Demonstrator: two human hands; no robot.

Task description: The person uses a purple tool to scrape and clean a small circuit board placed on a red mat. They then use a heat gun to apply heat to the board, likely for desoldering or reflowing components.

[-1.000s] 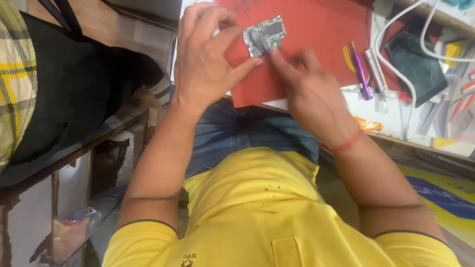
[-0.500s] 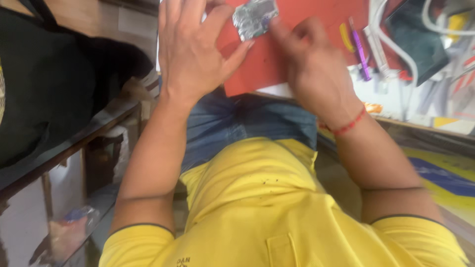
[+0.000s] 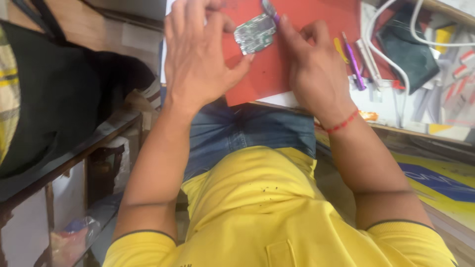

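The person wears a bright yellow polo shirt [image 3: 267, 217] that fills the lower middle of the frame. Its short sleeves end in dark, narrow trim bands, one at the lower left and one at the lower right. A buttoned placket runs down the shirt's front at the bottom centre, and small dark specks dot the fabric near the middle. Above the shirt, blue denim jeans [image 3: 247, 131] cover the lap in the centre of the frame. Both forearms are bare. A thin red thread bracelet [image 3: 342, 122] circles the wrist of the right hand [image 3: 316, 74], right of centre. The left hand [image 3: 198, 59], at upper centre, bears no band or ring that can be made out.
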